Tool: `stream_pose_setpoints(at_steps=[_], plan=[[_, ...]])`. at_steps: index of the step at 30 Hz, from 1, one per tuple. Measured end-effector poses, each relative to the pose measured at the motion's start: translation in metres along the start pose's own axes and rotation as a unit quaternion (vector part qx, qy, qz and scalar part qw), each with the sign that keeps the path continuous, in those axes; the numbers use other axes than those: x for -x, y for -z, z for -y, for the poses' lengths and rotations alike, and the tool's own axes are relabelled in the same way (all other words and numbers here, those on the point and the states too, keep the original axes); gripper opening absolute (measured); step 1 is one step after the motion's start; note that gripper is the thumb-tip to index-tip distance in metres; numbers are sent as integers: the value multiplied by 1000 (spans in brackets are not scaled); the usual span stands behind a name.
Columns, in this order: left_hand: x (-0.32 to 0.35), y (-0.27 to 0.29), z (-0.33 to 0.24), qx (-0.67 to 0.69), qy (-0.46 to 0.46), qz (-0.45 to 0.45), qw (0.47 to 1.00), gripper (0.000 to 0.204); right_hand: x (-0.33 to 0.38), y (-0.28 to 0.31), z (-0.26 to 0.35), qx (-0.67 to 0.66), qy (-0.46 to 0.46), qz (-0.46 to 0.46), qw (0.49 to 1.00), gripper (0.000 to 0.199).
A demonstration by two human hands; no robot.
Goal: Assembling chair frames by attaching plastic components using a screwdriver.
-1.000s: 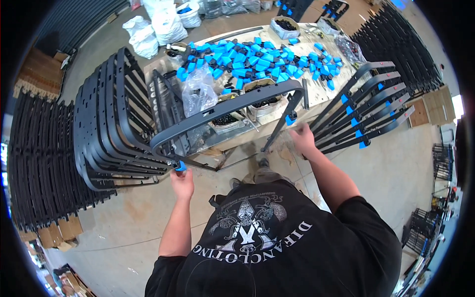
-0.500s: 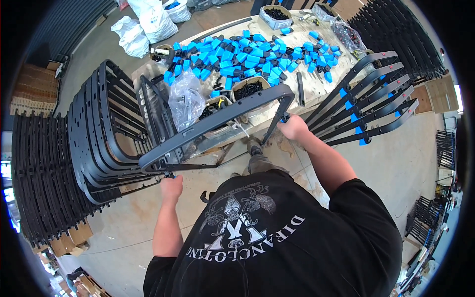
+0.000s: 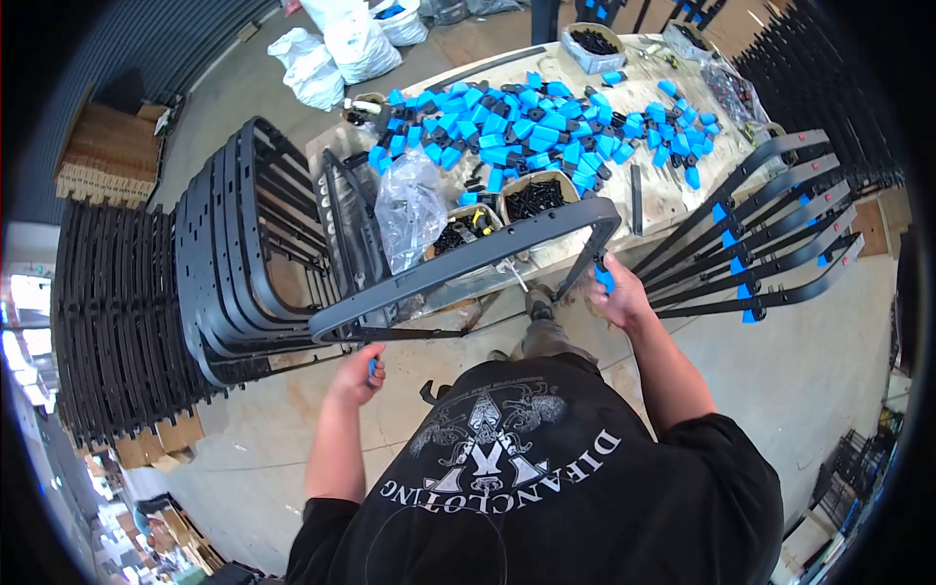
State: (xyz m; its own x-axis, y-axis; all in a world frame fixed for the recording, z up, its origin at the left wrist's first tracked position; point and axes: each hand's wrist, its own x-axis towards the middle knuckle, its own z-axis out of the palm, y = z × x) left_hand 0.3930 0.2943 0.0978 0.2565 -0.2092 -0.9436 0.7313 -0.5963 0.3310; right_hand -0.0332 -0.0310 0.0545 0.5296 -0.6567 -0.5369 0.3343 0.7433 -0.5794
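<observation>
You are fitting blue plastic end caps to the dark grey U-shaped metal frame (image 3: 468, 261) raised before the tabletop (image 3: 673, 200): right hand (image 3: 616, 295) clamps its right leg, left hand (image 3: 359, 370) pinches a cap (image 3: 371, 367), which probably needs seating next.

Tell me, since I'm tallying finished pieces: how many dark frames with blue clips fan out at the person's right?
5 dark frames, fanned by the table's right edge: top, second, third, fourth, bottom, beyond the right hand. More may hide underneath.
</observation>
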Motion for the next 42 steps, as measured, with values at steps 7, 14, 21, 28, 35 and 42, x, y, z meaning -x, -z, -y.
stream_pose_setpoints(at_steps=[7, 14, 21, 28, 35, 42], plan=[[27, -5, -11, 48, -16, 21, 998, 23, 38, -53, 35, 159, -81, -172, 969, 39], [-12, 0, 37, -68, -179, -73, 979, 24, 48, -82, 53, 148, -109, -134, 974, 34], [-87, -32, 70, -80, -495, -343, 794, 39, 31, -77, 56, 438, -146, -171, 871, 30], [-122, 8, 63, -215, -614, -105, 752, 40, 3, -50, 73, 524, -270, -130, 797, 28], [-111, 2, 49, -193, -499, -85, 840, 40, 4, -14, 18, 746, 66, -144, 647, 36], [-113, 11, 54, -234, -500, -112, 827, 40, -58, 15, -44, 548, 322, -215, 742, 40]])
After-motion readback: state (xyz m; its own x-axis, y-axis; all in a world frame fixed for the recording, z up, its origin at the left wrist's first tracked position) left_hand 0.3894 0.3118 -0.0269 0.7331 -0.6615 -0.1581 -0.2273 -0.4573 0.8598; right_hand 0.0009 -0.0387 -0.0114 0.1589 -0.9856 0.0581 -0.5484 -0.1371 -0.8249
